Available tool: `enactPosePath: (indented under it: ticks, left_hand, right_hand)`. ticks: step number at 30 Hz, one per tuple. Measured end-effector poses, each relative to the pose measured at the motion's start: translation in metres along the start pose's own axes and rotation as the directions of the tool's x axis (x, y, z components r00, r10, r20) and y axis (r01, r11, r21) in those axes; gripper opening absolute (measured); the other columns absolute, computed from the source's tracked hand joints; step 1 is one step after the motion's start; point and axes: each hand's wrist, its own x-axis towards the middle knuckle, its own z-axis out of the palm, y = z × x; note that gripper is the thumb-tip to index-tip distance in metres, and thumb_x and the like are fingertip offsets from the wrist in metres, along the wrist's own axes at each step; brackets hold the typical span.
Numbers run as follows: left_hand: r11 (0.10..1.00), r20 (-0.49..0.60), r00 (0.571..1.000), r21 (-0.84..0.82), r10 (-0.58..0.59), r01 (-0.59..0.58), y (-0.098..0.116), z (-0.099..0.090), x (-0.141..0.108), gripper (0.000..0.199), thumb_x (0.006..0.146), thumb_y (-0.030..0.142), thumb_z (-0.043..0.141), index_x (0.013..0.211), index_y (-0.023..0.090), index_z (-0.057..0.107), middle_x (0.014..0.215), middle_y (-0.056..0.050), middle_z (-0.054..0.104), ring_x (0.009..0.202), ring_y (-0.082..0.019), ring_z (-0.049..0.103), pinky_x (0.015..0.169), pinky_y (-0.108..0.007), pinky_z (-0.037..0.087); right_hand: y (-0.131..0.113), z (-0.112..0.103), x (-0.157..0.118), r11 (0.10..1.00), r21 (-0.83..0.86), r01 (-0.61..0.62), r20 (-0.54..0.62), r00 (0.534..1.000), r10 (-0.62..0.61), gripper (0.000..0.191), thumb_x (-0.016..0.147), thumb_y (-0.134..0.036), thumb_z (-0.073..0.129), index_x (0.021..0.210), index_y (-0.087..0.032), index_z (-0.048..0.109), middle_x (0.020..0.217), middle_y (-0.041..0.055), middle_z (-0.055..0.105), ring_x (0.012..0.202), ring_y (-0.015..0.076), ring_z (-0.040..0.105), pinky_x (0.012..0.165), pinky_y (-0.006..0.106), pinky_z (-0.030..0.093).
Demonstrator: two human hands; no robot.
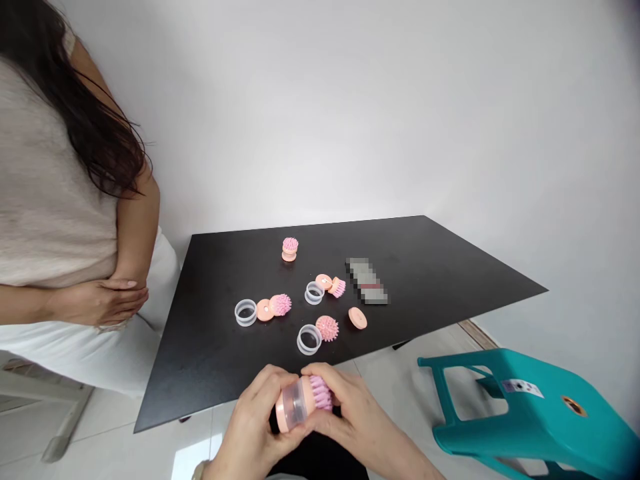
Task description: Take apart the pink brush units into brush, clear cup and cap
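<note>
Just off the table's near edge, both hands hold a small round scrub brush (301,402) lying sideways. It has a peach cap, a clear cylindrical body and a peach head with pink bristles. My left hand (255,413) is wrapped round the cap and clear body. The fingers of my right hand (357,410) close round the bristle head. Beyond them on the table lie a clear ring (309,340) touching a bristle head (327,328), and a loose peach cap (357,318).
The black table (425,267) carries another clear ring (245,313), a peach disc (265,310), a bristle head (281,305), further brush parts (323,283), an upright brush (290,249) and a pixelated item (367,281). A person (65,200) stands left; a teal stool (525,400) is right.
</note>
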Motion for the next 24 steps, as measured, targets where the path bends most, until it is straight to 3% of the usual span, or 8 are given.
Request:
enactPosePath:
  ticks: [3, 7, 10, 12, 16, 17, 20, 24]
  left_hand:
    - [0.973, 0.081, 0.987, -0.177, -0.137, 0.149, -0.003, -0.004, -0.002, 0.030, 0.078, 0.042, 0.079, 0.095, 0.020, 0.067, 0.087, -0.004, 0.064, 0.076, -0.018, 0.060, 0.065, -0.024, 0.045]
    - [0.674, 0.365, 0.879, -0.569, -0.307, 0.471, -0.007, -0.006, -0.005, 0.055, 0.073, 0.065, 0.074, 0.090, 0.014, 0.063, 0.069, -0.003, 0.062, 0.058, -0.015, 0.059, 0.051, -0.021, 0.044]
    - [0.620, 0.330, 0.868, -0.608, -0.371, 0.496, -0.009, -0.006, -0.008, 0.057, 0.074, 0.069, 0.071, 0.082, 0.013, 0.060, 0.062, -0.003, 0.060, 0.050, -0.011, 0.056, 0.045, -0.018, 0.040]
    - [0.607, 0.350, 0.848, -0.593, -0.398, 0.530, -0.014, -0.010, -0.012, 0.056, 0.073, 0.067, 0.073, 0.079, 0.013, 0.060, 0.059, -0.003, 0.060, 0.045, -0.009, 0.052, 0.040, -0.015, 0.034]
    - [0.376, 0.570, 0.727, -0.622, -0.384, 0.687, -0.030, -0.029, -0.025, 0.056, 0.074, 0.068, 0.069, 0.075, 0.013, 0.062, 0.048, -0.004, 0.059, 0.031, -0.005, 0.032, 0.032, -0.016, 0.013]
    - [0.366, 0.564, 0.737, -0.641, -0.373, 0.675, -0.033, -0.036, -0.028, 0.056, 0.075, 0.067, 0.068, 0.075, 0.012, 0.063, 0.049, -0.005, 0.059, 0.032, -0.005, 0.032, 0.033, -0.017, 0.013]
    - [0.469, 0.422, 0.848, -0.707, -0.321, 0.529, -0.038, -0.053, -0.033, 0.056, 0.071, 0.064, 0.077, 0.083, 0.010, 0.067, 0.068, -0.009, 0.065, 0.049, -0.010, 0.050, 0.044, -0.018, 0.030]
    - [0.640, 0.210, 0.953, -0.707, -0.218, 0.302, -0.037, -0.062, -0.030, 0.061, 0.059, 0.053, 0.091, 0.101, 0.016, 0.068, 0.087, -0.005, 0.063, 0.073, -0.015, 0.055, 0.065, -0.023, 0.041]
  right_hand:
    - [-0.011, 0.001, 0.001, 0.996, 0.010, 0.086, 0.031, 0.996, -0.086, 0.028, 0.083, -0.017, 0.072, 0.108, -0.026, 0.063, 0.107, -0.0003, 0.065, 0.099, 0.0181, 0.062, 0.090, 0.030, 0.049]
    - [-0.020, 0.004, 0.002, 0.987, 0.014, 0.160, 0.147, 0.976, -0.161, 0.047, 0.076, -0.008, 0.074, 0.116, -0.030, 0.062, 0.128, -0.0005, 0.056, 0.116, 0.0176, 0.055, 0.099, 0.026, 0.045]
    - [-0.022, 0.010, 0.005, 0.998, 0.009, 0.060, 0.136, 0.989, -0.060, 0.062, 0.074, -0.020, 0.082, 0.128, -0.032, 0.055, 0.132, 0.0006, 0.053, 0.116, 0.0194, 0.056, 0.099, 0.030, 0.046]
    - [-0.025, 0.011, 0.006, 0.999, -0.008, 0.045, 0.123, 0.991, -0.044, 0.043, 0.078, -0.020, 0.078, 0.116, -0.031, 0.060, 0.118, -0.0015, 0.058, 0.105, 0.0170, 0.060, 0.092, 0.028, 0.048]
    - [-0.035, -0.003, 0.002, 0.974, -0.087, 0.208, 0.097, 0.975, -0.200, 0.032, 0.077, -0.005, 0.073, 0.096, -0.026, 0.058, 0.112, -0.0014, 0.056, 0.100, 0.0153, 0.059, 0.087, 0.025, 0.049]
    - [-0.037, -0.007, 0.003, 0.958, -0.137, 0.253, 0.067, 0.967, -0.246, 0.033, 0.077, -0.003, 0.072, 0.096, -0.026, 0.057, 0.112, -0.0005, 0.055, 0.100, 0.0160, 0.058, 0.087, 0.026, 0.050]
    - [-0.039, -0.008, 0.017, 0.879, -0.348, 0.327, 0.009, 0.938, -0.345, 0.033, 0.081, -0.005, 0.070, 0.102, -0.025, 0.055, 0.110, 0.0024, 0.056, 0.100, 0.0192, 0.056, 0.086, 0.032, 0.050]
    - [-0.032, 0.023, 0.058, 0.687, -0.620, 0.380, 0.104, 0.907, -0.408, 0.026, 0.082, -0.013, 0.075, 0.100, -0.021, 0.058, 0.101, 0.0034, 0.061, 0.091, 0.0215, 0.057, 0.077, 0.035, 0.049]
